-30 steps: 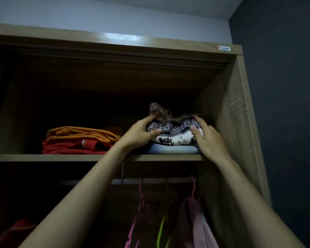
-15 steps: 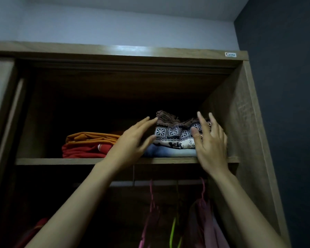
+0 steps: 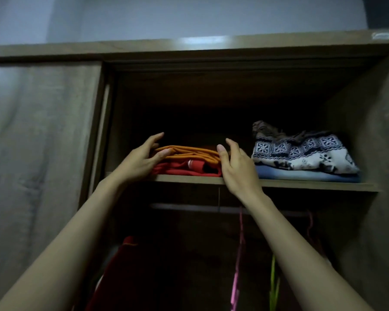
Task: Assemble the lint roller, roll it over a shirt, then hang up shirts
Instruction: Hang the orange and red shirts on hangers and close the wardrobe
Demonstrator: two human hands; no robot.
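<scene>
Fingers [image 3: 154, 140] of my left hand [image 3: 139, 160] are spread wide, thumb lying on the left end of the folded orange shirt [image 3: 189, 152], the rest reaching over its top edge; nothing is gripped. On the head view my right hand [image 3: 236, 169] is equally open, thumb against the stack's right end, fingers curving behind it. That orange shirt sits atop a folded red shirt [image 3: 177, 170] on the wardrobe shelf [image 3: 301, 184]. Well to the right lies a black-and-white patterned garment [image 3: 301, 153] over a pale blue one [image 3: 305, 176]. A small white label [image 3: 381, 35] on the wardrobe's top board is too blurred to read. Below, a pink hanger [image 3: 239, 243] hangs from the rail [image 3: 189, 207].
</scene>
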